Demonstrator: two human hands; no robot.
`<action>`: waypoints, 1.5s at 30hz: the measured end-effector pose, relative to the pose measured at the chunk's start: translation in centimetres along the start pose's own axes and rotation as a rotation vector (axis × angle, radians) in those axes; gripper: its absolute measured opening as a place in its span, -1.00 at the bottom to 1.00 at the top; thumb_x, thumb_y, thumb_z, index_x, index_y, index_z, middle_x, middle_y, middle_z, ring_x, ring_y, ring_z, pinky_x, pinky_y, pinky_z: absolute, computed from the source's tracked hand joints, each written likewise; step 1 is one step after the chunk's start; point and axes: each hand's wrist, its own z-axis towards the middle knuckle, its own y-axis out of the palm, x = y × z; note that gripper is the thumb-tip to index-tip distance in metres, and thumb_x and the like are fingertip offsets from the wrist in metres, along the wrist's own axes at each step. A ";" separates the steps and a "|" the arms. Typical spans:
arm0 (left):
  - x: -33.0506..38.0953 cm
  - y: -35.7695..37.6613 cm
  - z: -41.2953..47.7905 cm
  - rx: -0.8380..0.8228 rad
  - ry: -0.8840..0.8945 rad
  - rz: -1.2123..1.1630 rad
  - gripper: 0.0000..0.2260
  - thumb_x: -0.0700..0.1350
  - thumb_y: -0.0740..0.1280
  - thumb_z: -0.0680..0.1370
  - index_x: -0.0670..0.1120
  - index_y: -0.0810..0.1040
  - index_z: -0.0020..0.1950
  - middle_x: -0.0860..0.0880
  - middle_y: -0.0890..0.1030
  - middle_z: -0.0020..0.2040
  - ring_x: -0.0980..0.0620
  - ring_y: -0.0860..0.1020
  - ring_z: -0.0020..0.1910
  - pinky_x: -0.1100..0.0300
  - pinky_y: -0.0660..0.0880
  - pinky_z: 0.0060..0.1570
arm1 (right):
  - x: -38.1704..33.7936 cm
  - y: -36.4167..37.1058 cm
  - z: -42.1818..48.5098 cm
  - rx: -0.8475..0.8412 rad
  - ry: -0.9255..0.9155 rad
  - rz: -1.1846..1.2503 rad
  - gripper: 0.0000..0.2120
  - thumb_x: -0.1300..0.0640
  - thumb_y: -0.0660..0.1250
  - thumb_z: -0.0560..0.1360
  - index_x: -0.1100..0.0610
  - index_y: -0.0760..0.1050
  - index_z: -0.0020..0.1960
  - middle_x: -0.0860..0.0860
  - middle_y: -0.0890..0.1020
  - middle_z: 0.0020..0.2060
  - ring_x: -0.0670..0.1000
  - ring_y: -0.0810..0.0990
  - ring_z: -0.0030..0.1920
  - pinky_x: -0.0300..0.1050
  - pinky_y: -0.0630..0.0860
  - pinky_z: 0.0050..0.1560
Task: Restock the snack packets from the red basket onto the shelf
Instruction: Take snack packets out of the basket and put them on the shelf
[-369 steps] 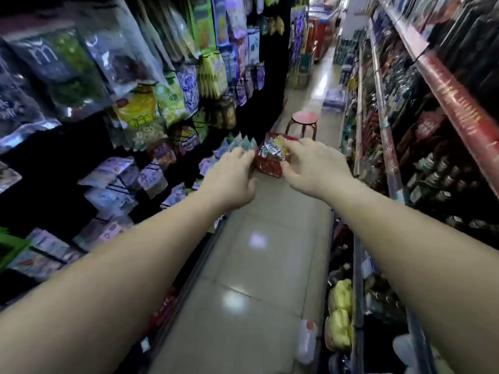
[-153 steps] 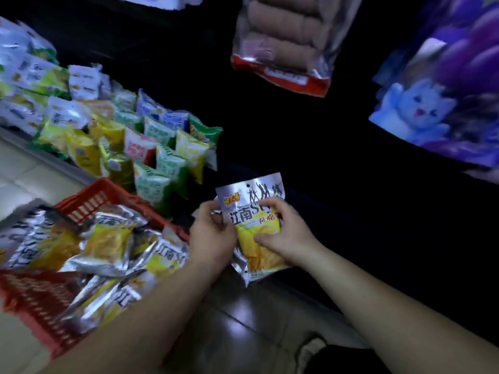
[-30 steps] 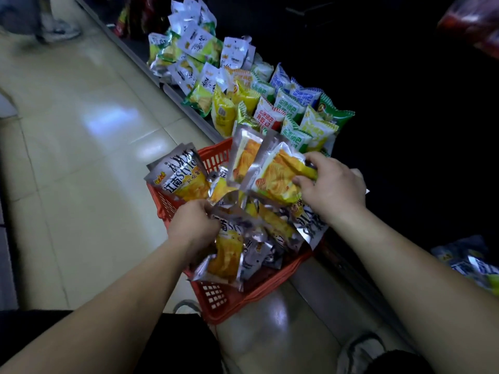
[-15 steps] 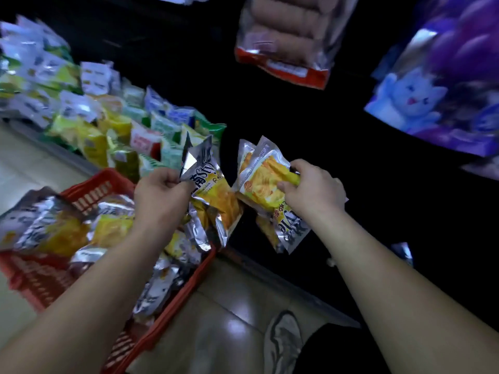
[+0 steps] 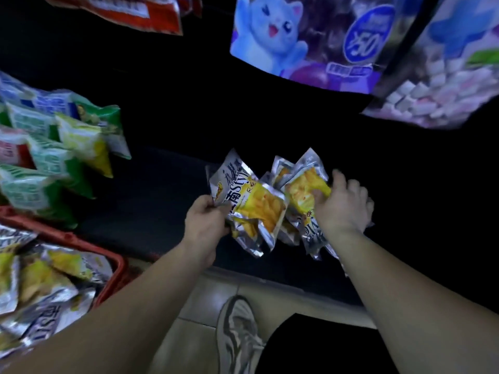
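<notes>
From the head camera I see my left hand [image 5: 206, 225] with its grip closed on the left edge of a silver foil snack packet with a yellow picture and dark lettering [image 5: 251, 203], held up in front of the dark bottom shelf [image 5: 162, 190]. My right hand [image 5: 341, 206] has its grip wrapped around a fanned bunch of the same silver and yellow packets [image 5: 302, 190], thumb on the front of the nearest one; the two lots touch and overlap in the middle, over the shelf's front edge. I cannot tell whether any packet rests on the shelf board. At lower left the red plastic basket [image 5: 113, 268] stands on the pale tiled floor [image 5: 205, 300], holding many more of these packets [image 5: 46, 279]. Further left on the shelf stand green, yellow and white snack bags [image 5: 67, 147] in rows. Above hang a red-edged bag [image 5: 135, 12] and a large purple bag with a blue cartoon cat [image 5: 302, 36]. A grey and white shoe [image 5: 237, 333] shows below, between my forearms.
</notes>
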 end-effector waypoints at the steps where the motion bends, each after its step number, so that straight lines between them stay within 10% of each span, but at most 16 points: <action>1: -0.8 0.6 0.6 -0.022 -0.028 -0.025 -0.87 -0.15 0.41 0.60 -0.19 0.53 0.05 -0.21 0.71 0.02 -0.12 0.70 -0.03 -0.10 0.67 0.00 | 0.4 0.3 0.3 -0.001 0.036 0.012 -0.34 -0.23 0.23 0.60 0.01 0.17 0.60 0.17 0.36 0.45 0.24 0.26 0.47 0.25 0.14 0.48; 5: -4.7 1.3 2.7 -0.123 -0.242 0.039 -0.80 -0.05 0.45 0.58 -0.02 0.56 0.17 -0.08 0.71 0.13 -0.04 0.66 0.12 -0.01 0.59 0.07 | -1.1 0.8 -0.3 -0.157 -0.022 0.057 -0.38 -0.20 0.18 0.62 0.01 0.20 0.60 0.15 0.28 0.54 0.22 0.20 0.55 0.19 0.21 0.51; 9: -6.5 0.5 3.8 -0.050 -0.286 0.179 -0.50 -0.01 0.50 0.52 -0.04 0.39 0.38 -0.08 0.61 0.20 -0.07 0.63 0.08 0.00 0.67 -0.09 | -3.8 1.5 -3.6 -0.341 -0.148 0.184 -0.60 -0.10 0.21 0.64 -0.03 0.41 0.45 0.05 0.50 0.35 0.16 0.52 0.29 0.02 0.52 0.04; 13: -6.9 -2.0 4.1 0.124 -0.194 0.245 -0.41 0.03 0.59 0.31 -0.20 0.52 0.21 -0.18 0.67 -0.09 -0.11 0.62 -0.32 -0.01 0.65 -0.35 | -5.9 3.4 -6.5 -0.516 -0.315 0.156 -0.56 -0.09 0.22 0.63 -0.11 0.38 0.50 0.01 0.53 0.37 0.13 0.58 0.23 0.00 0.55 0.11; 18: -4.8 -6.7 1.6 0.019 -0.115 0.268 -0.67 -0.24 0.56 0.42 -0.19 0.56 0.12 -0.14 0.62 -0.07 -0.07 0.61 -0.21 -0.02 0.64 -0.12 | -8.1 5.3 -8.2 -0.889 -0.327 0.093 -0.41 -0.16 0.27 0.60 -0.18 0.22 0.59 -0.04 0.33 0.57 0.12 0.48 0.41 -0.01 0.50 0.32; 27: -3.2 -23.7 -3.4 0.289 0.146 0.740 -0.81 -0.15 0.38 0.54 -0.02 0.63 0.15 0.09 0.66 -0.21 0.07 0.62 -0.24 0.17 0.52 -0.13 | -21.7 4.4 -14.2 -0.732 -0.623 0.270 -0.64 -0.15 0.32 0.52 -0.09 0.59 0.28 -0.06 0.70 0.11 0.05 0.64 0.15 -0.01 0.56 0.21; 33: -1.1 -35.6 -5.8 0.178 -0.106 1.030 -0.68 -0.05 0.41 0.56 -0.04 0.58 0.31 -0.06 0.71 -0.04 -0.05 0.66 -0.07 0.23 0.49 -0.10 | -32.9 6.2 -23.1 -0.878 -0.800 0.431 -0.73 -0.08 0.31 0.50 -0.04 0.65 0.12 -0.03 0.70 -0.12 0.07 0.67 -0.05 -0.02 0.61 0.00; 41: 5.0 -45.6 -3.2 0.115 -0.162 1.315 -0.54 0.04 0.38 0.59 0.01 0.45 0.48 -0.04 0.59 0.32 -0.07 0.60 0.22 0.07 0.56 0.22 | -42.5 10.3 -25.6 -0.887 -1.201 -0.143 -0.52 -0.01 0.30 0.56 -0.03 0.43 0.47 0.05 0.51 0.38 0.15 0.55 0.29 -0.02 0.55 0.13; 45: 4.0 -48.6 -1.4 0.510 0.125 1.290 -0.46 0.09 0.39 0.57 0.02 0.39 0.52 -0.08 0.34 0.53 -0.15 0.38 0.45 -0.05 0.38 0.40 | -44.7 11.6 -24.9 -0.705 -1.269 0.019 -0.51 0.01 0.25 0.59 -0.07 0.36 0.51 -0.01 0.43 0.40 0.12 0.45 0.38 0.08 0.51 0.26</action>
